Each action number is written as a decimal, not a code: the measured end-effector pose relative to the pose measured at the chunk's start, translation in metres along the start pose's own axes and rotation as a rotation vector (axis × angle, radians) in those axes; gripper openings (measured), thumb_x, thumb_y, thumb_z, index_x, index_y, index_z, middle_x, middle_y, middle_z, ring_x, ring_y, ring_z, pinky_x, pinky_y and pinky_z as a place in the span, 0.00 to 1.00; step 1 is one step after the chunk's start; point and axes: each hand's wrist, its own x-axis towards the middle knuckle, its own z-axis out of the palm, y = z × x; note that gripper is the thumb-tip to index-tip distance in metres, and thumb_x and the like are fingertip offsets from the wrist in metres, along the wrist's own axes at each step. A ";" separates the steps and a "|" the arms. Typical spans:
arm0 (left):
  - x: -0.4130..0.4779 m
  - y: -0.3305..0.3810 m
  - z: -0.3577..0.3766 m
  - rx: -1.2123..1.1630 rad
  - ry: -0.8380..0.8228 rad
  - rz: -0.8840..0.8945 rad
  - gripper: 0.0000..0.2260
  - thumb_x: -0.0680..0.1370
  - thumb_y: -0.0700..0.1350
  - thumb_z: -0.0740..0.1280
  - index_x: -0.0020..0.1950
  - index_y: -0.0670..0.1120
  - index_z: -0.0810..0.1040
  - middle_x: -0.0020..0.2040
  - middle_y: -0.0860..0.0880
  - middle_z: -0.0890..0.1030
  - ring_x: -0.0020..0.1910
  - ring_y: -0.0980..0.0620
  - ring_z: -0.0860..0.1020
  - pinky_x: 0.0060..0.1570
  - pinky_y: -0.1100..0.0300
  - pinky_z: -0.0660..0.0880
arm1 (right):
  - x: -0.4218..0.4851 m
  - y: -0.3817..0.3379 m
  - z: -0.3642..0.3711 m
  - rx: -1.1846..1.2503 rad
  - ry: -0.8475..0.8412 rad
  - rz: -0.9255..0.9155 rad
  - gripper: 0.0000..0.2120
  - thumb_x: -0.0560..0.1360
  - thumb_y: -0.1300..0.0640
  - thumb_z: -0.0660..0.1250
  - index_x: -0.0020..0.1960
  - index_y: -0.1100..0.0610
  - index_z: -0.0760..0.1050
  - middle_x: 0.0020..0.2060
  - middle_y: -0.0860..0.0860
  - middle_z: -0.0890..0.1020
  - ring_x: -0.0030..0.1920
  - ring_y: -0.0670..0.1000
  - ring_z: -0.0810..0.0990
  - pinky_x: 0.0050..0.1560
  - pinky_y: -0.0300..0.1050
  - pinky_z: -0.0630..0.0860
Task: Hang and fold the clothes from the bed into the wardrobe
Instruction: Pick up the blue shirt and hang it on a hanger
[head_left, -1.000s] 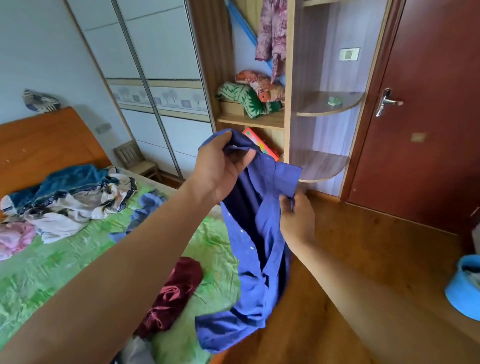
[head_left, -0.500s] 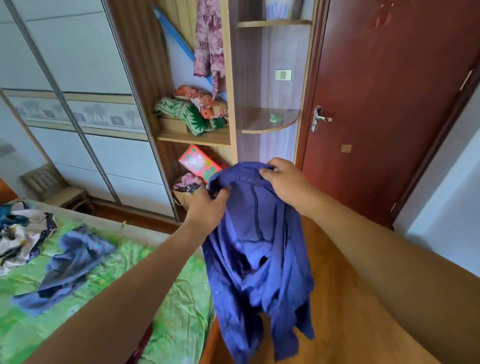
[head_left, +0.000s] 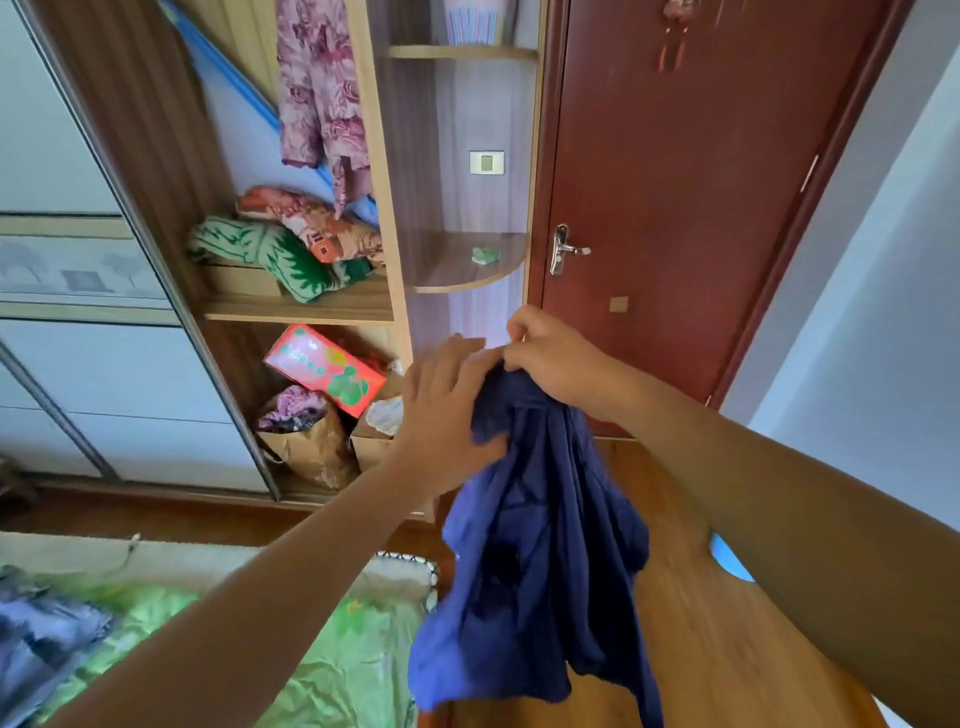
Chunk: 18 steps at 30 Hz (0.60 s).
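Nearest the camera, the bed (head_left: 291, 670) with its green sheet lay at lower left, with one crumpled grey-blue garment (head_left: 47, 639) left on it in view; further clothes may have lain out of frame. Both forearms reached forward over the bed's corner. The blue shirt (head_left: 535, 545) hung bunched in the air between bed and wardrobe (head_left: 374, 171), clear of the wooden floor (head_left: 701, 623). The right hand (head_left: 556, 364) was closed, pinching the shirt's top edge; the left hand (head_left: 447, 410) was loosely spread with fingers extended, thumb pressed into the cloth below that pinch. Risk, as judged: the shirt was gathered in a wad, so a hanger or fold started from this grip would probably go in crooked; the left hand's light hold could let the cloth slide, dropping the tail onto the floor. Farther off, the wardrobe's open bay held one floral garment (head_left: 317, 83) hanging, two bundled cloths on the shelf (head_left: 291, 312), one red box (head_left: 324, 369) and one brown paper bag (head_left: 306, 447) below. No hanger could be made out. One red door (head_left: 675, 208) stood shut beyond.
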 end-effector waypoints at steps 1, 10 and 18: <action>0.007 -0.003 0.005 0.003 -0.072 -0.003 0.31 0.69 0.51 0.71 0.71 0.49 0.69 0.66 0.48 0.73 0.69 0.44 0.70 0.69 0.44 0.62 | 0.005 -0.001 0.001 -0.003 0.012 0.002 0.06 0.67 0.52 0.64 0.41 0.46 0.67 0.39 0.48 0.73 0.38 0.48 0.70 0.38 0.46 0.67; 0.057 -0.037 0.018 -0.126 -0.087 -0.087 0.07 0.75 0.32 0.60 0.51 0.39 0.74 0.45 0.45 0.75 0.43 0.44 0.74 0.41 0.55 0.65 | 0.011 0.062 -0.007 -0.381 -0.077 -0.047 0.19 0.73 0.60 0.66 0.57 0.48 0.61 0.37 0.54 0.78 0.34 0.53 0.78 0.32 0.51 0.74; 0.090 -0.076 -0.014 0.100 -0.019 -0.180 0.07 0.75 0.38 0.58 0.50 0.43 0.73 0.42 0.43 0.77 0.41 0.41 0.73 0.40 0.50 0.69 | 0.048 0.153 0.013 -0.581 0.053 0.020 0.15 0.75 0.62 0.64 0.58 0.54 0.63 0.50 0.54 0.74 0.44 0.60 0.77 0.44 0.58 0.77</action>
